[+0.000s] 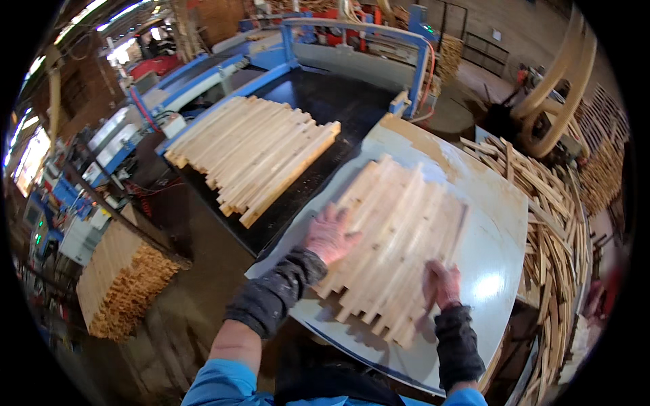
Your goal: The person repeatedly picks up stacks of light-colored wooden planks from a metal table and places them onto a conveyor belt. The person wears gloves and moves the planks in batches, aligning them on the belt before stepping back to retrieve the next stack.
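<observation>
On the pale table (487, 230) lies a panel-like row of light wooden strips (399, 237), side by side with staggered ends. My left hand (330, 237), in a pinkish glove, touches the row's left edge with its fingers spread. At the lower right edge of the same strips is my right hand (441, 284), gloved as well. Its fingers are slightly blurred and bent but look apart. Neither hand is wrapped round a strip. Dark sleeve covers sit on both forearms.
A similar row of strips (254, 152) rests on the black machine bed (298, 95) at the far left, under a blue-framed gantry (352, 27). Loose wood offcuts (542, 216) are heaped on the right. A stack of wooden strips (128, 284) stands on the left.
</observation>
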`<state>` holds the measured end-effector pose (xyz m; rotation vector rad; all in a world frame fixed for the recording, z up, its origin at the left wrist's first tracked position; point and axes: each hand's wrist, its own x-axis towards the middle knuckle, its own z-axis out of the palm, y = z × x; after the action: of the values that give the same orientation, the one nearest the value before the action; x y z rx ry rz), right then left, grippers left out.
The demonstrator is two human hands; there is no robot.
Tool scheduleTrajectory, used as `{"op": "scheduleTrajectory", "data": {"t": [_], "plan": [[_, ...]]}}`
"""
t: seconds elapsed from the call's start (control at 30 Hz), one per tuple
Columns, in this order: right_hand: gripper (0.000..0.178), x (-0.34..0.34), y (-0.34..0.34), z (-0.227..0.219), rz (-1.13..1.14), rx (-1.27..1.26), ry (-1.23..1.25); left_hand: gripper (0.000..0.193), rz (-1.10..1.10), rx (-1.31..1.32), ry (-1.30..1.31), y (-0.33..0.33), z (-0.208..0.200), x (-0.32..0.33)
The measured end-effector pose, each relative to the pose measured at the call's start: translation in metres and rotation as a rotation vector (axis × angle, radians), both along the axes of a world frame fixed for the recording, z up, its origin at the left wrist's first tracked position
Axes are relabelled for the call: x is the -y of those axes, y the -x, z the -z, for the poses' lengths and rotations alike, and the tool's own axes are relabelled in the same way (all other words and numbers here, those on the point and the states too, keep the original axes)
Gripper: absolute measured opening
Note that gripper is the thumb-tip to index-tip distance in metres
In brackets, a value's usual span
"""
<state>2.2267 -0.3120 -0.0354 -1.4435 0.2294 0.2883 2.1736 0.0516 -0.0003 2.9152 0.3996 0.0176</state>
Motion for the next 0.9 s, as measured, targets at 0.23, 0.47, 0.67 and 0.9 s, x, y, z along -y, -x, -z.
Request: {"op": "scheduleTrajectory", "data": {"t": [0.23, 0.47, 0.67, 0.9], "plan": [[0.048, -0.157, -0.038, -0.005, 0.027, 0.029, 0.175, 0.090, 0.048, -0.058, -0.173, -0.035, 0.008, -0.157], [0.074, -0.212, -0.041, -0.020, 0.003, -0.027, 0.622, 0.073, 0.354, -0.050, 0.018, -0.036, 0.014, -0.245], [0.091, -0.223, -0.038, -0.044, -0.103, -0.131, 1.260, 0.068, 0.545, 0.001, -0.045, -0.032, 0.018, -0.272], [0.085, -0.351, -0.061, -0.046, -0.120, 0.535, 1.424, 0.060, 0.563, 0.133, -0.035, -0.035, 0.028, -0.274]]}}
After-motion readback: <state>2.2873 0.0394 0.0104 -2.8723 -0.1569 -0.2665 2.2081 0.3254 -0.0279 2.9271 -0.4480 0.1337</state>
